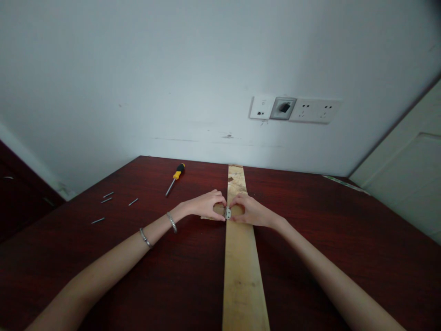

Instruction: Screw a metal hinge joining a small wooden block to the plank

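Note:
A long pale wooden board [243, 276] lies lengthwise from the near edge of the table to the wall. On its left edge, about midway, sits a small metal hinge [228, 212] with screw holes. My left hand [206, 205] curves around the hinge's left side, thumb and fingertips at its near and far ends. From the right, my right hand [255, 211] rests on the board and pinches the hinge in the same way. A second piece of wood [219, 209] shows partly under my left hand, against the board; most of it is hidden.
A screwdriver [178, 173] with a yellow and black handle lies at the back left of the dark red table [303, 243]. Several screws or nails [106, 200] are scattered on the left. Behind stands a white wall with sockets [310, 111]; a thin strip [344, 184] lies at the far right edge.

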`<control>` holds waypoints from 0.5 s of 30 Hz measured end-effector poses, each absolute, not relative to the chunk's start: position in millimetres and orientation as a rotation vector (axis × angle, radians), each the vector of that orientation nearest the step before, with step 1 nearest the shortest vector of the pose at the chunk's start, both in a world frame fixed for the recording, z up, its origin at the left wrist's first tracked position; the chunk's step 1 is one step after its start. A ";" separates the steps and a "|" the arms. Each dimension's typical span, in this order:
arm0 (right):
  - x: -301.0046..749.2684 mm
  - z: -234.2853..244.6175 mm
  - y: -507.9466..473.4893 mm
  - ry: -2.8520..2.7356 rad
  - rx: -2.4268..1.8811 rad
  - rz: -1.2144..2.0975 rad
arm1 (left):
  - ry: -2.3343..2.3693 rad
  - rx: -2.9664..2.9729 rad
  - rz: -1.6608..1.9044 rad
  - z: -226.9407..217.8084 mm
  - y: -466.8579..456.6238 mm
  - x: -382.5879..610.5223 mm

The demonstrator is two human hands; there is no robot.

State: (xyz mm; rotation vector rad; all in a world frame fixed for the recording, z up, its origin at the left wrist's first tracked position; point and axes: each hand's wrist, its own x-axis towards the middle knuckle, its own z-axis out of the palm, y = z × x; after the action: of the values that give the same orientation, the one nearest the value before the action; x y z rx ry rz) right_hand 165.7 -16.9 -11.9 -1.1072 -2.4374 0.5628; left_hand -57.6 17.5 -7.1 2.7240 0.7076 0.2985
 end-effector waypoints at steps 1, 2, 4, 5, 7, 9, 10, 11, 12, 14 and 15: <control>165.7 -11.8 -16.9 -2.438 -1.103 0.565 | 0.708 2.724 0.298 -7.7 17.9 -57.7; 165.6 -11.7 -16.9 -2.436 -1.096 0.567 | 0.709 2.723 0.295 -8.2 18.3 -57.7; 165.5 -11.1 -17.3 -2.432 -1.083 0.567 | 0.717 2.720 0.287 -8.7 18.8 -57.7; 165.4 -10.7 -17.5 -2.432 -1.080 0.565 | 0.720 2.717 0.283 -8.6 18.8 -57.7; 165.2 -9.9 -18.3 -2.436 -1.079 0.564 | 0.721 2.709 0.279 -8.0 18.5 -57.6; 164.9 -9.1 -19.0 -2.437 -1.083 0.565 | 0.719 2.700 0.280 -7.0 17.9 -57.6; 164.8 -8.8 -19.3 -2.435 -1.085 0.565 | 0.716 2.696 0.280 -6.6 17.6 -57.6; 164.7 -8.7 -19.4 -2.433 -1.088 0.565 | 0.714 2.693 0.282 -6.3 17.3 -57.6; 164.5 -8.6 -19.4 -2.432 -1.091 0.565 | 0.711 2.693 0.282 -6.2 17.2 -57.7; 164.3 -8.7 -19.2 -2.438 -1.091 0.559 | 0.710 2.693 0.287 -6.7 17.4 -57.8; 164.2 -8.8 -19.0 -2.444 -1.090 0.555 | 0.710 2.693 0.289 -7.2 17.7 -57.8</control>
State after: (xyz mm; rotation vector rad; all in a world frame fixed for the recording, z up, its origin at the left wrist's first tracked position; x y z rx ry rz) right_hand 164.2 -19.0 -8.8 -1.0898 -2.4438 0.5554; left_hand -57.8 17.7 -7.2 2.6931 0.7099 0.2891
